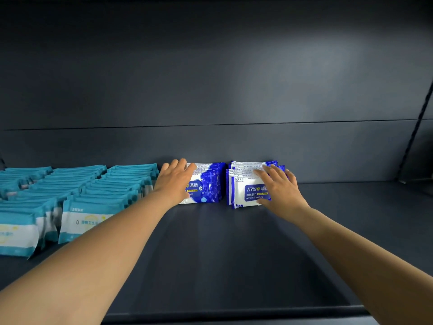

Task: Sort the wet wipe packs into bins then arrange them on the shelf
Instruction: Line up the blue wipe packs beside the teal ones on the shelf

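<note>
Dark shelf (234, 254): front edge cut off at bottom of view. Teal packs (77, 191) in upright rows at left, leftmost ones cropped. Two bunches of blue packs standing at the back wall, faces forward, long sides level. Left hand (174, 181), fingers straight, covers left bunch (206, 184). Right hand (278, 188), fingers spread, rests on right bunch (246, 184).

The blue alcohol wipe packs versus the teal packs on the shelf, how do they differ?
The blue alcohol wipe packs are dark blue and white; the teal packs are teal and white. The blue ones form two short groups at the back wall, a hand on each; the teal ones fill several long rows, untouched. Both kinds stand on edge on the dark shelf.
</note>
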`<state>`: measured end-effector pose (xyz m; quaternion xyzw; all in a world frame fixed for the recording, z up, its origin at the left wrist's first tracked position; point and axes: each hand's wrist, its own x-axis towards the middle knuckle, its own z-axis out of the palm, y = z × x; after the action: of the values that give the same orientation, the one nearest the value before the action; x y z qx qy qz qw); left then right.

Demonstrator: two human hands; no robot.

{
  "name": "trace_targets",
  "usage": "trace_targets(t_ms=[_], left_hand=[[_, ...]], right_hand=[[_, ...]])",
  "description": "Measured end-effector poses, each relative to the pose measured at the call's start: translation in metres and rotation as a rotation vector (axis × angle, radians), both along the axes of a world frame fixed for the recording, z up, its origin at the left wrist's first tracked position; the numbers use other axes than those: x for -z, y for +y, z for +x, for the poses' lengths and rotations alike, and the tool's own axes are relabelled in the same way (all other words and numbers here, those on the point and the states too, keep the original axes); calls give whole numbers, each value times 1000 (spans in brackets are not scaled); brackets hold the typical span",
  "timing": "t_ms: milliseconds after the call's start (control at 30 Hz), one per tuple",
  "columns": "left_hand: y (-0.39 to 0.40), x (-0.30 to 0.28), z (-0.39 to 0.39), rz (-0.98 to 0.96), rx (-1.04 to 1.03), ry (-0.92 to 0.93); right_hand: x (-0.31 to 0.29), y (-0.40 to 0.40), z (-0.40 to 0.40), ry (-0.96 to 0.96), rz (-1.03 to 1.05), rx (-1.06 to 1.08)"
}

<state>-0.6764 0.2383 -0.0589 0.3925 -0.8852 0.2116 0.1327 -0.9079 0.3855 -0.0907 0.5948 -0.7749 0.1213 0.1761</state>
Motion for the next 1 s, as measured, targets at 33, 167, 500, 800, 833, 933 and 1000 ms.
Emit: trace_targets(t_ms=[33,167,500,800,833,933,1000], left_hand=[[1,0,0,2,-1,-2],[9,-2,1,6,-6,-11],[57,-13,14,79,3,-33],[191,-22,64,125,75,31],[211,-17,70,131,86,38],[273,3,86,168,118,42],[311,24,93,198,132,42]], right_hand=[[-1,3,0,7,1,-3],[-4,9,0,21,-4,-9],[-12,55,8,-13,-72,-14],[-16,201,60,-48,-139,13],[-13,222,68,-44,-131,24],[7,288,89,-61,-67,34],[27,329,100,-64,-11,47]])
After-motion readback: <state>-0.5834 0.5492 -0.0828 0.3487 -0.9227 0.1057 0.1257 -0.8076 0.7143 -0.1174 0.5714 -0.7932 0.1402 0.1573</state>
